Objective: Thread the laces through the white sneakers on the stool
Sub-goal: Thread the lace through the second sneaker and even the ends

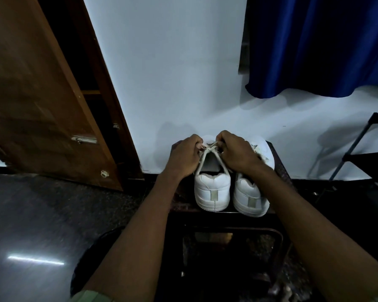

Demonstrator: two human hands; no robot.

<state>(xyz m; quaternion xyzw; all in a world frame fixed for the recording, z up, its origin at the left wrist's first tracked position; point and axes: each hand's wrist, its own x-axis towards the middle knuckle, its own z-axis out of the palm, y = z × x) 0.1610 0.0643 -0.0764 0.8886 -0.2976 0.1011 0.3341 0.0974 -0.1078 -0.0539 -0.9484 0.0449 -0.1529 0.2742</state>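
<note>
Hands and shoes, seen from above by a camera on the person's head. At far left stands a brown wooden door [42,101], ajar, with dark speckled floor [42,214] below it and a pale wall behind.

Moving right, the left hand [184,156] is curled, its fingers pinching one end of a cream lace [210,149] over the throat of the left sneaker [212,188]. The lace crosses just above the shoe's tongue, and a strand runs down each side of the opening. The right hand [238,152] is likewise curled and pinches the other end of the same lace; the two hands sit close together, nearly touching. Which eyelets are already filled is hidden by the knuckles.

Next to it, touching side by side, is the right sneaker [251,192], partly covered by the right forearm; some lace shows near its toe. Both shoes stand heels toward the viewer on a dark stool [277,158] set against the wall.

Further right hang a blue curtain [314,44] and a black metal rack [362,149].

The lace looks soft, limp and light, so it is probably best held close to its stiff tip for pushing through eyelets. The sneakers look light and fairly firm; steadying one at the eyelet flap or heel should keep it from sliding on the stool.
</note>
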